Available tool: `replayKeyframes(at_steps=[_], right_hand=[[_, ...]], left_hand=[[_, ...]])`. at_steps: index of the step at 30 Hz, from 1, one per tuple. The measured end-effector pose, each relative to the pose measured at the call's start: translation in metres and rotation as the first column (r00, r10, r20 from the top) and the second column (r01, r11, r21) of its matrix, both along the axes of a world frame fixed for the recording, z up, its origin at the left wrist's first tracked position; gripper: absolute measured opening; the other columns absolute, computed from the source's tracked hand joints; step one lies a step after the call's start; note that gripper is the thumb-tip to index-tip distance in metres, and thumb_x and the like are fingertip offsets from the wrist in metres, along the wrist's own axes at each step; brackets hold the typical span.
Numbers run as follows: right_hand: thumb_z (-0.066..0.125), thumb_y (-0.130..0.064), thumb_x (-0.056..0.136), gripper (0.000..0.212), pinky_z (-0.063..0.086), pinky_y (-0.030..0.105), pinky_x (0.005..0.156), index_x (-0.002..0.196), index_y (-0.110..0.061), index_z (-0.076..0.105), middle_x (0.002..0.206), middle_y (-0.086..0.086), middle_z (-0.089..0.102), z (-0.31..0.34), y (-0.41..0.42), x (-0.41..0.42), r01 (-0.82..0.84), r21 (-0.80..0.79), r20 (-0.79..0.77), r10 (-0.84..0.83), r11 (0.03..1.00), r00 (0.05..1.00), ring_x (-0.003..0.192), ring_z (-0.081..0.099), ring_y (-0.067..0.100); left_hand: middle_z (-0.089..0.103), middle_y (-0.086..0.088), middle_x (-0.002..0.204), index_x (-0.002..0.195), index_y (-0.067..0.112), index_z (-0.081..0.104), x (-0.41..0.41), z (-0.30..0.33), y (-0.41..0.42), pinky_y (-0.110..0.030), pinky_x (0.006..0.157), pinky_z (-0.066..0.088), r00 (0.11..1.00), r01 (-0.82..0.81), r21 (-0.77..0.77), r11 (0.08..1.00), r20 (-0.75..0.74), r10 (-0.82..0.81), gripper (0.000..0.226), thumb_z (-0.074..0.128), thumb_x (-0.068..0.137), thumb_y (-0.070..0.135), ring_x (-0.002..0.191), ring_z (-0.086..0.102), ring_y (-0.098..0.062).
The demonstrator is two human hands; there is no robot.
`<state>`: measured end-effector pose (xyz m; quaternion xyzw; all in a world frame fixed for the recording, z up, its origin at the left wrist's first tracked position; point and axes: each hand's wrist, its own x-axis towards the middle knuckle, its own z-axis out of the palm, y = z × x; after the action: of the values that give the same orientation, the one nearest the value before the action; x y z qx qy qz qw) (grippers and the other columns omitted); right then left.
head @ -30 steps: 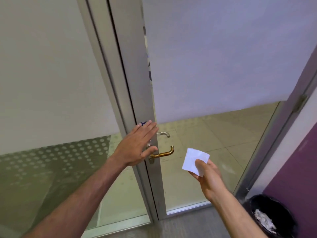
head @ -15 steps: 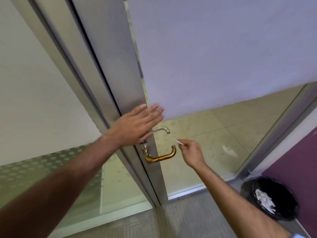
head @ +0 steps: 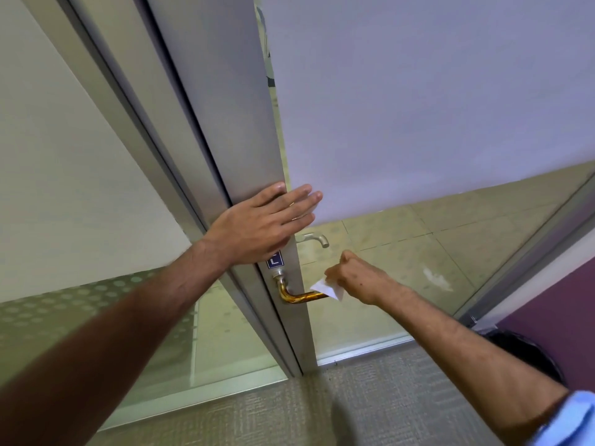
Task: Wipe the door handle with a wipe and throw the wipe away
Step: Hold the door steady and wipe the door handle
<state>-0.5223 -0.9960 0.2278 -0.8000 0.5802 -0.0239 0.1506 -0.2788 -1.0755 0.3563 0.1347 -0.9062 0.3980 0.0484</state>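
My left hand [head: 260, 225] lies flat and open, fingers straight and together, palm pressed on the grey metal door frame [head: 225, 130] at the door's edge; fingertips reach onto the frosted glass panel [head: 418, 107]. It holds nothing.

My right hand [head: 360, 280] is curled closed around a white wipe [head: 328, 288]. A folded corner of the wipe sticks out at the hand's 9 o'clock and touches the free end of the brass door handle [head: 301, 296]. Handle end is hidden under wipe and hand; I cannot tell how much of the bar is wrapped.

Brass handle sits at 5 o'clock from my left hand, just below a small blue sticker [head: 274, 261] on the frame. A silver handle [head: 314, 239] shows through the clear lower glass, at 12 o'clock from the brass one, between my two hands.

Black bin [head: 531, 352] stands on the floor at 4 o'clock from my right hand, well apart, partly behind my right forearm, beside a purple wall [head: 553, 313]. Light blue sleeve [head: 570, 420] at the frame's lower right corner. Grey carpet [head: 370, 403] underfoot.
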Motion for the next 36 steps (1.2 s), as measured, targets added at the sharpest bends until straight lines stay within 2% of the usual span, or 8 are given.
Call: replayKeyframes(at_steps=[6, 11, 15, 18, 21, 25, 31, 36], right_hand=[[0.063, -0.021, 0.091, 0.025, 0.048, 0.035, 0.087, 0.115, -0.028, 0.068, 0.115, -0.001, 0.072, -0.007, -0.006, -0.014, -0.284, -0.21, -0.253, 0.229, 0.935, 0.94, 0.126, 0.047, 0.024], [0.05, -0.029, 0.097, 0.022, 0.045, 0.039, 0.104, 0.112, -0.027, 0.066, 0.15, 0.01, 0.049, -0.023, 0.022, 0.015, -0.017, -0.139, -0.05, 0.01, 0.99, 0.999, 0.132, 0.045, 0.032], [0.062, 0.005, 0.083, 0.051, 0.029, 0.041, 0.118, 0.13, -0.013, 0.058, 0.134, 0.01, 0.064, -0.04, 0.037, 0.058, 0.061, -0.162, -0.015, -0.064, 0.985, 0.998, 0.129, 0.054, 0.025], [0.068, 0.009, 0.067, 0.067, 0.03, 0.042, 0.118, 0.131, -0.003, 0.054, 0.118, 0.012, 0.069, -0.042, 0.036, 0.1, 0.061, -0.205, -0.04, -0.071, 0.977, 0.997, 0.112, 0.064, 0.026], [0.078, -0.008, 0.051, 0.057, 0.049, 0.031, 0.102, 0.107, 0.0, 0.071, 0.08, 0.006, 0.074, -0.034, 0.028, 0.132, 0.012, -0.312, -0.154, -0.063, 0.95, 0.986, 0.073, 0.071, 0.018], [0.082, -0.008, 0.05, 0.051, 0.057, 0.028, 0.084, 0.099, 0.003, 0.072, 0.074, 0.012, 0.073, -0.031, 0.019, 0.145, 0.015, -0.362, -0.24, -0.108, 0.932, 0.965, 0.069, 0.07, 0.022], [0.068, -0.007, 0.071, 0.047, 0.053, 0.036, 0.093, 0.117, 0.004, 0.066, 0.099, 0.023, 0.074, -0.041, 0.018, 0.112, -0.459, -0.401, -0.55, 0.192, 0.793, 0.813, 0.093, 0.07, 0.032], [0.079, -0.007, 0.071, 0.047, 0.048, 0.038, 0.104, 0.116, -0.003, 0.066, 0.122, 0.025, 0.067, -0.041, 0.017, 0.038, -0.667, -0.362, -0.579, 0.404, 0.651, 0.708, 0.108, 0.067, 0.029]], left_hand=[[0.015, -0.013, 0.174, 0.157, 0.012, 0.045, 0.0, -0.002, -0.003, -0.049, 0.129, 0.011, 1.0, 0.01, -0.003, 1.0, -0.008, -0.011, 0.05, 0.041, 0.109, 0.025, 0.161, 0.013, -0.032], [0.015, -0.012, 0.174, 0.157, 0.011, 0.043, -0.001, -0.004, -0.005, -0.049, 0.129, 0.013, 0.999, 0.022, -0.037, 0.999, -0.026, -0.023, 0.047, 0.04, 0.111, 0.022, 0.16, 0.014, -0.031], [0.015, -0.011, 0.174, 0.162, 0.01, 0.033, -0.001, -0.008, -0.007, -0.048, 0.128, 0.013, 0.999, 0.022, -0.092, 0.996, -0.025, -0.024, 0.051, 0.029, 0.111, 0.011, 0.16, 0.016, -0.031], [0.014, -0.009, 0.174, 0.165, 0.008, 0.026, 0.0, -0.011, -0.009, -0.048, 0.128, 0.011, 1.0, 0.017, -0.139, 0.99, -0.017, -0.019, 0.055, 0.029, 0.111, 0.007, 0.16, 0.016, -0.03], [0.018, -0.008, 0.174, 0.165, 0.007, 0.027, 0.0, -0.012, -0.01, -0.047, 0.128, 0.014, 0.999, 0.028, -0.153, 0.988, -0.031, -0.033, 0.056, 0.037, 0.11, 0.006, 0.159, 0.02, -0.028], [0.02, -0.007, 0.174, 0.164, 0.006, 0.028, 0.001, -0.013, -0.011, -0.046, 0.128, 0.014, 0.998, 0.033, -0.153, 0.988, -0.047, -0.041, 0.057, 0.039, 0.109, 0.006, 0.159, 0.021, -0.026], [0.023, -0.006, 0.173, 0.164, 0.006, 0.031, 0.0, -0.011, -0.008, -0.046, 0.127, 0.015, 0.998, 0.031, -0.159, 0.987, -0.041, -0.038, 0.057, 0.041, 0.108, 0.01, 0.158, 0.024, -0.025], [0.021, -0.006, 0.173, 0.165, 0.006, 0.028, 0.0, -0.013, -0.01, -0.046, 0.128, 0.015, 0.998, 0.029, -0.153, 0.988, -0.049, -0.036, 0.057, 0.043, 0.11, 0.011, 0.159, 0.022, -0.026]])
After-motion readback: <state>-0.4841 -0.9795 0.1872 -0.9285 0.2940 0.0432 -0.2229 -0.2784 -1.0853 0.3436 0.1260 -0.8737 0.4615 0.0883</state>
